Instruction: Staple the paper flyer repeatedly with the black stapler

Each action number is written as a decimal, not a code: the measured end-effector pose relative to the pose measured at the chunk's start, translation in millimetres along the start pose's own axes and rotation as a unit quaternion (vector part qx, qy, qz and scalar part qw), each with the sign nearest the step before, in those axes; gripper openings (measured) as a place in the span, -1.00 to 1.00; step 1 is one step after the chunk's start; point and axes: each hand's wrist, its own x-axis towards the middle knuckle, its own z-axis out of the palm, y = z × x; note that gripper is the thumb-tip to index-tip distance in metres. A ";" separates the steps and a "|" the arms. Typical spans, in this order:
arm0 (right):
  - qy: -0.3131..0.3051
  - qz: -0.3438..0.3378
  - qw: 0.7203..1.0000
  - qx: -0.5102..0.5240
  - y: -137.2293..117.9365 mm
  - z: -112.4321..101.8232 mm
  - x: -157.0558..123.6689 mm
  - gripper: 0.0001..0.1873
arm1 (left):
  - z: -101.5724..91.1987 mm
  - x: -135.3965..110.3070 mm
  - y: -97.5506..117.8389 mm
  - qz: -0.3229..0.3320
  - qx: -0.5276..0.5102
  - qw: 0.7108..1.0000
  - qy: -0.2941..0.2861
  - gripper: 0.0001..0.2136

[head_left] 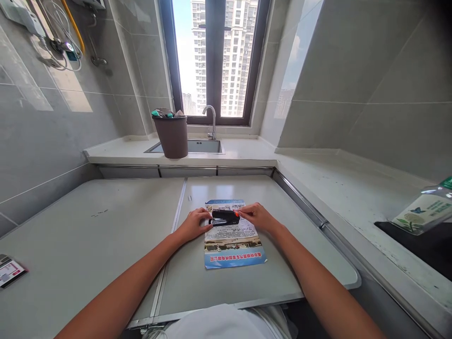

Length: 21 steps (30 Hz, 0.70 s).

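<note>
A black stapler (225, 215) with an orange-red part at its right end lies over a printed sheet (231, 259) with blue borders and a building picture. Its body and base look parted toward the left. My left hand (194, 225) is closed at the stapler's left end, thumb below and fingers above. At the other end, my right hand (260, 216) pinches the orange-red part between thumb and fingers. Both forearms reach in from the bottom of the view.
Two tiny dark strips (189, 198) lie beyond the sheet on the white table (106, 263). A small flat box (10, 271) sits at far left. Behind stand a brown bin (172, 136), a sink and a faucet (213, 123). A plastic bottle (425, 207) is on the right.
</note>
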 end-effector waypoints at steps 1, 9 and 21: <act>-0.009 0.000 1.000 -0.012 0.3 -0.2 0.1 -0.54 | -0.3 0.0 0.2 0.000 -0.002 1.000 0.000 -0.79; -0.012 0.003 0.998 -0.059 -0.2 1.2 2.7 -0.54 | -1.5 -0.2 -1.3 -0.002 -0.020 1.000 -0.002 -0.79; 0.008 -0.014 0.997 -0.073 -2.0 4.7 1.2 -0.52 | -0.3 0.4 -6.5 -0.017 -0.052 0.998 -0.008 -0.71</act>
